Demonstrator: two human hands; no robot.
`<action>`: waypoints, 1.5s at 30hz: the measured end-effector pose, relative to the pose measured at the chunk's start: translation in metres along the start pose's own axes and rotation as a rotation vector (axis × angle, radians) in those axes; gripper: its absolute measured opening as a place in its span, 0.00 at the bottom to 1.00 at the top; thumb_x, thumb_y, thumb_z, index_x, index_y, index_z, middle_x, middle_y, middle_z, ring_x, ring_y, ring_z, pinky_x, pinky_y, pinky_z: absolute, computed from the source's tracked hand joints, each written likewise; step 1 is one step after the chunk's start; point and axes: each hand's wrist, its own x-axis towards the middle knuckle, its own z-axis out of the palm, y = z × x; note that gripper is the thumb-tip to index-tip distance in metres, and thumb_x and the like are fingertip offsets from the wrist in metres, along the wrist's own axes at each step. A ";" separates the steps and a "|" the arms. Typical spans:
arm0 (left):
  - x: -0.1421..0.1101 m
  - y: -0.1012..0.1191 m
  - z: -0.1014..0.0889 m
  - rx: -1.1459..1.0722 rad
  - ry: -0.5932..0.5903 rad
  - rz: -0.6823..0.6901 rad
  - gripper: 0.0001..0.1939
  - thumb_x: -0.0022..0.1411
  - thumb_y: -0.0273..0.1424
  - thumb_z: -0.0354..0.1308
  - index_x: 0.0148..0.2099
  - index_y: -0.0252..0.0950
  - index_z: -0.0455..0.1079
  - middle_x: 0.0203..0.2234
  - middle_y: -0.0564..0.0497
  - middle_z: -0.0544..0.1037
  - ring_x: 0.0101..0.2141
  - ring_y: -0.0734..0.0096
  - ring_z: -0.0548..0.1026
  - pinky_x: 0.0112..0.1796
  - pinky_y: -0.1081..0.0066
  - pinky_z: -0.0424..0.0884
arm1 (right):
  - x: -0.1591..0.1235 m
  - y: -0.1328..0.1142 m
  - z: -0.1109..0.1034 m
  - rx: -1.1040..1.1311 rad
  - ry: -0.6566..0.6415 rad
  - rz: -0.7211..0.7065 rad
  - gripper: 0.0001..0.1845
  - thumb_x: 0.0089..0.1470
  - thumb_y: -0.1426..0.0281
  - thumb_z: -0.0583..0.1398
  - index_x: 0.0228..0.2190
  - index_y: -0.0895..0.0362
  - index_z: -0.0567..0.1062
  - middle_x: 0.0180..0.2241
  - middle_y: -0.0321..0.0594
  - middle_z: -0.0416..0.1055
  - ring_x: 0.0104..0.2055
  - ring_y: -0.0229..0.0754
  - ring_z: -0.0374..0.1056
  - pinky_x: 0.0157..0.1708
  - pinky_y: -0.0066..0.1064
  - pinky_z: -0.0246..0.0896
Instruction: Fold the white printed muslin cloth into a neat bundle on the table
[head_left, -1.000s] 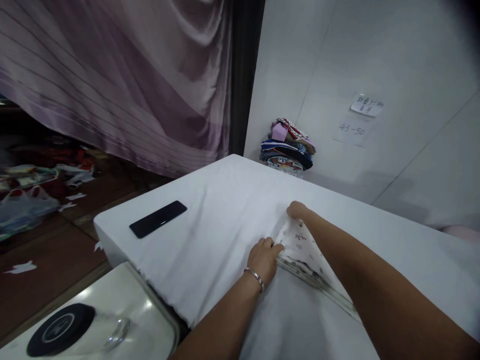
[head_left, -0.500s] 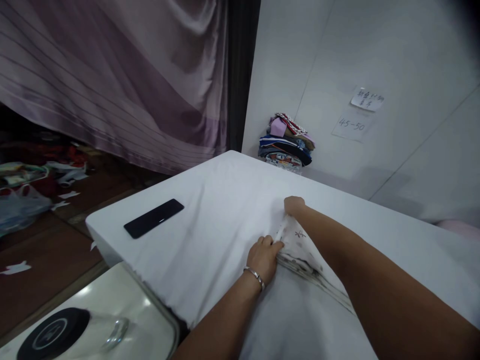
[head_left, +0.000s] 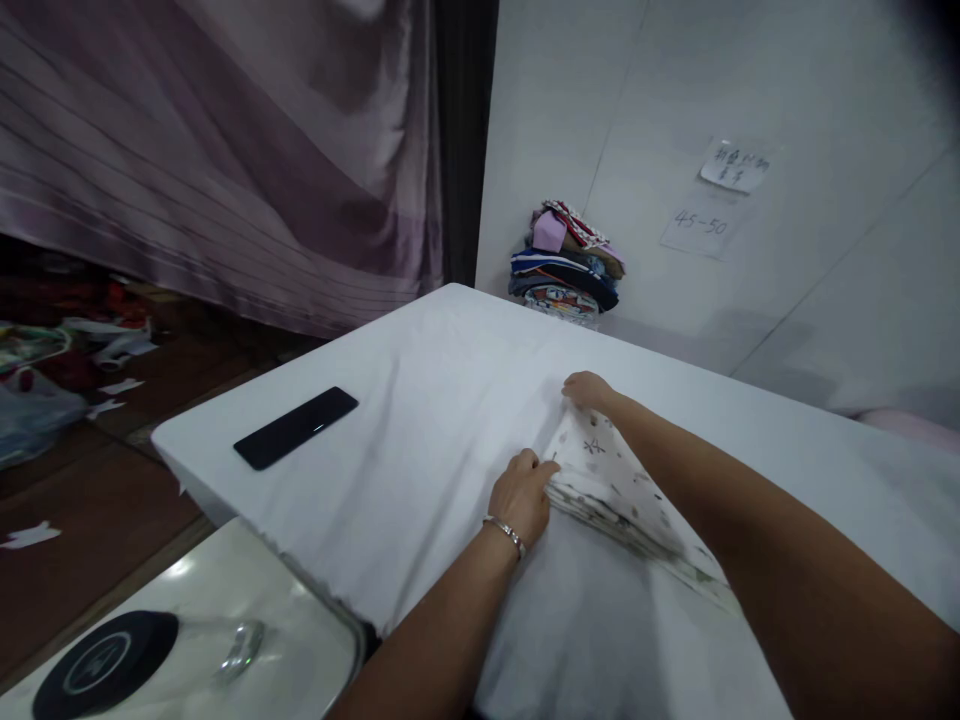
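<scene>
A folded white cloth [head_left: 607,470] with small dark prints lies in layers on the white-covered table [head_left: 450,380]. My left hand [head_left: 523,495], with a silver bracelet at the wrist, pinches the cloth's near left corner between thumb and fingers. At the far left corner, my right hand [head_left: 589,390] is closed on the edge of the same cloth. The right forearm crosses over the cloth and hides part of its right side. Left of the hands, a black phone [head_left: 296,428] lies flat on the table.
A stack of folded clothes [head_left: 566,265] stands at the table's far edge by the white wall. Paper notes [head_left: 697,220] are stuck on that wall. A purple curtain [head_left: 300,160] hangs at the back left. Lower left, a pale glossy surface [head_left: 247,590] holds a round black object [head_left: 105,665].
The view has shifted a little. More of the cloth's printed top now shows between my hands, and its layers lie flatter. Both hands keep hold of its left corners.
</scene>
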 end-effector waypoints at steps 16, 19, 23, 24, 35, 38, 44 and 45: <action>0.003 -0.002 0.001 -0.051 0.071 0.008 0.22 0.53 0.20 0.49 0.48 0.43 0.69 0.48 0.53 0.66 0.45 0.69 0.68 0.45 0.72 0.67 | -0.203 0.047 0.027 0.214 -0.096 -0.453 0.27 0.61 0.55 0.45 0.58 0.50 0.61 0.61 0.37 0.55 0.64 0.45 0.46 0.62 0.42 0.40; 0.002 -0.003 -0.001 -0.091 0.072 0.024 0.22 0.52 0.21 0.50 0.48 0.43 0.69 0.47 0.53 0.66 0.43 0.70 0.69 0.43 0.72 0.68 | -0.205 0.047 0.023 0.208 0.042 -0.430 0.24 0.61 0.56 0.47 0.51 0.51 0.71 0.54 0.41 0.66 0.57 0.47 0.57 0.58 0.42 0.51; 0.003 -0.005 -0.002 -0.191 0.119 0.037 0.21 0.49 0.24 0.54 0.47 0.41 0.71 0.49 0.52 0.66 0.42 0.69 0.70 0.42 0.71 0.69 | -0.217 0.054 0.023 0.127 0.135 -0.380 0.20 0.60 0.59 0.50 0.45 0.53 0.75 0.44 0.46 0.71 0.47 0.48 0.64 0.47 0.41 0.61; 0.004 -0.006 -0.001 -0.208 0.160 0.055 0.20 0.50 0.24 0.55 0.47 0.41 0.72 0.49 0.52 0.66 0.43 0.68 0.70 0.43 0.71 0.69 | -0.219 0.056 0.024 0.110 0.149 -0.383 0.19 0.60 0.60 0.50 0.45 0.54 0.75 0.43 0.46 0.71 0.46 0.48 0.64 0.45 0.40 0.62; 0.011 -0.007 0.001 -0.032 0.241 0.338 0.14 0.54 0.27 0.58 0.44 0.41 0.73 0.42 0.50 0.73 0.47 0.62 0.66 0.49 0.60 0.64 | -0.229 0.052 0.028 -0.054 0.247 -0.478 0.16 0.60 0.68 0.49 0.44 0.58 0.72 0.38 0.47 0.69 0.39 0.46 0.64 0.39 0.38 0.62; 0.013 -0.006 0.002 -0.046 0.244 0.331 0.12 0.54 0.26 0.58 0.41 0.40 0.74 0.41 0.50 0.73 0.46 0.63 0.66 0.48 0.60 0.64 | -0.230 0.052 0.028 -0.092 0.262 -0.486 0.17 0.60 0.70 0.48 0.45 0.59 0.71 0.38 0.48 0.70 0.39 0.46 0.64 0.38 0.38 0.62; 0.016 -0.006 0.004 -0.093 0.291 0.357 0.09 0.59 0.27 0.52 0.38 0.39 0.73 0.37 0.49 0.73 0.44 0.64 0.67 0.45 0.62 0.65 | -0.232 0.058 0.031 -0.145 0.312 -0.420 0.18 0.60 0.74 0.46 0.45 0.58 0.72 0.38 0.47 0.71 0.40 0.45 0.65 0.35 0.34 0.61; 0.015 -0.006 0.003 -0.092 0.298 0.365 0.09 0.60 0.27 0.52 0.39 0.39 0.73 0.38 0.49 0.73 0.44 0.64 0.67 0.45 0.62 0.65 | -0.232 0.058 0.033 -0.157 0.313 -0.423 0.18 0.59 0.75 0.46 0.46 0.58 0.72 0.38 0.47 0.71 0.40 0.45 0.65 0.35 0.33 0.61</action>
